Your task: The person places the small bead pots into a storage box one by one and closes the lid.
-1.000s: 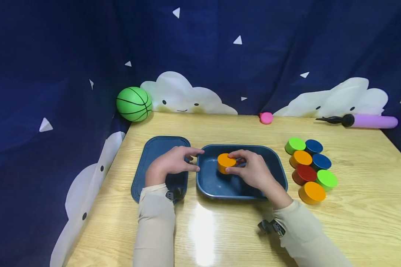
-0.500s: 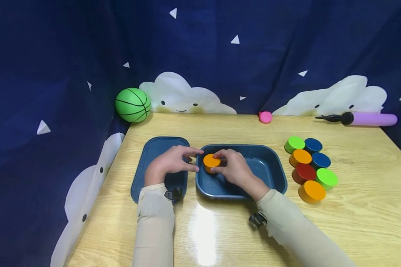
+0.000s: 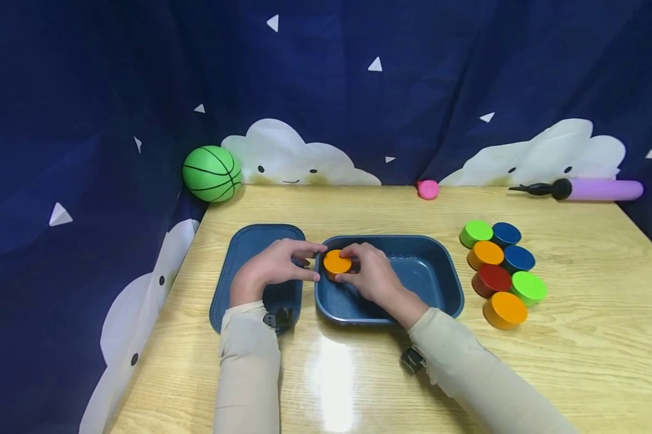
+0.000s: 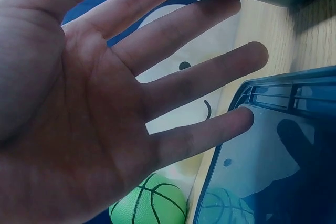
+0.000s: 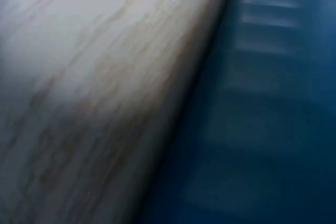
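An orange round block (image 3: 337, 263) is at the left end inside a dark blue open box (image 3: 423, 241). My right hand (image 3: 373, 274) reaches over the box's front rim and pinches the block from the right with thumb and fingers. My left hand (image 3: 277, 265) is at the box's left rim, fingers spread and straight, fingertips at or close to the rim. It is above a flat dark blue lid (image 3: 225, 295). In the left wrist view the palm (image 4: 89, 108) faces the camera, holding nothing. The right wrist view mostly has the box's outer wall (image 5: 262, 129).
Several round blocks stand grouped right of the box, among them a red block (image 3: 491, 280) and a front orange block (image 3: 505, 310). Along the back are a green ball (image 3: 212, 173), a small pink object (image 3: 428, 189) and a purple pump (image 3: 602, 189).
My right hand has moved left inside the box, bringing the orange block from near the middle to the left end. The left hand has stayed in place.
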A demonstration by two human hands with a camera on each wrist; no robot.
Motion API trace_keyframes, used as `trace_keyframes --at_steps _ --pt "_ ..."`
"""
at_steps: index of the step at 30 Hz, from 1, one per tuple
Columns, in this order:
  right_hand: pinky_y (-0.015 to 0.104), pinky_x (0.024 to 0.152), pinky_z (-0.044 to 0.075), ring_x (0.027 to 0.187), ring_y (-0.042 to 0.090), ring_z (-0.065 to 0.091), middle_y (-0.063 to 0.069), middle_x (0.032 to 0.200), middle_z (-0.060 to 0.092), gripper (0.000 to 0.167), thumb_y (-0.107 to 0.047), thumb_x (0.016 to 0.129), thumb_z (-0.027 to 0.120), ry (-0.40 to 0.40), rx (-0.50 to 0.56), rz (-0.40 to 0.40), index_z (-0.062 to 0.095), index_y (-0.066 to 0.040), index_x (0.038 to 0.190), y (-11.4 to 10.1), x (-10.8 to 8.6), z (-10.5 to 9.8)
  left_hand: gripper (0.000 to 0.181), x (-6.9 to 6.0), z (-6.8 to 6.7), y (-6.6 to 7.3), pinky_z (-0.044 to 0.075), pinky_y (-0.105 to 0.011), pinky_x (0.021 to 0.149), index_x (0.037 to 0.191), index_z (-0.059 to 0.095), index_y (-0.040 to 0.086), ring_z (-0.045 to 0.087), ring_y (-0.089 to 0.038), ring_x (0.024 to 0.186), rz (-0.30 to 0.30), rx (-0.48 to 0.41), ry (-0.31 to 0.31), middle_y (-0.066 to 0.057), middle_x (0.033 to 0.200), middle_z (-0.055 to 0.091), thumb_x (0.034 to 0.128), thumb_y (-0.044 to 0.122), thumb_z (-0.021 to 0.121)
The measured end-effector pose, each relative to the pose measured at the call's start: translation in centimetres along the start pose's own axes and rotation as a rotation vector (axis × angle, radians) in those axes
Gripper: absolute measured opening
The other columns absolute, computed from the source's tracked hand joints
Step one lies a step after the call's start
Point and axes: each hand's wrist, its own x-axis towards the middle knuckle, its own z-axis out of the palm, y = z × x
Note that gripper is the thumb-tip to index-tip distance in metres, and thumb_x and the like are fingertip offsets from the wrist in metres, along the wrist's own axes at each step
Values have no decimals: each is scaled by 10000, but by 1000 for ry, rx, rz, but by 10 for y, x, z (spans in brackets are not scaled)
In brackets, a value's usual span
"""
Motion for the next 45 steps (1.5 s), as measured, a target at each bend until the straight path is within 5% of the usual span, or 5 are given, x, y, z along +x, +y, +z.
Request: trace_keyframes --at_steps 16,24,31,38,45 --pt "409 894 587 1033 266 654 111 1193 661 497 -318 819 855 94 0 -28 686 -83 1223 5 -14 -23 613 -1 0 -1 462 -531 1094 1467 546 186 623 -335 1262 13 12 -5 -136 1461 576 901 243 776" --pt "348 776 622 887 280 714 131 1169 710 425 -265 825 853 294 88 -28 715 -66 1174 37 -44 -64 625 -1 2 1 458 -535 1097 1462 554 195 619 -339 1267 -3 11 10 -129 1454 584 886 227 793" --pt "30 723 490 907 52 690 129 1068 746 374 -256 849 832 492 146 71 721 -43 1135 82 -85 -106 620 -2 1 0 454 -542 1099 1461 554 182 618 -342 1266 8 19 9 -137 1454 582 888 220 789" --pt "16 720 484 876 -158 585 -331 911 630 433 -269 870 811 538 221 237 686 -25 1205 124 -131 -137 616 -3 1 0 456 -548 1097 1456 558 183 622 -336 1260 6 15 6 -131 1460 579 887 215 790" --pt "16 685 488 832 -201 605 -364 939 632 405 -214 860 821 571 311 368 691 -111 1230 162 -172 -149 618 -1 1 -1 446 -551 1105 1455 558 170 619 -348 1263 13 7 11 -144 1457 578 885 210 791"
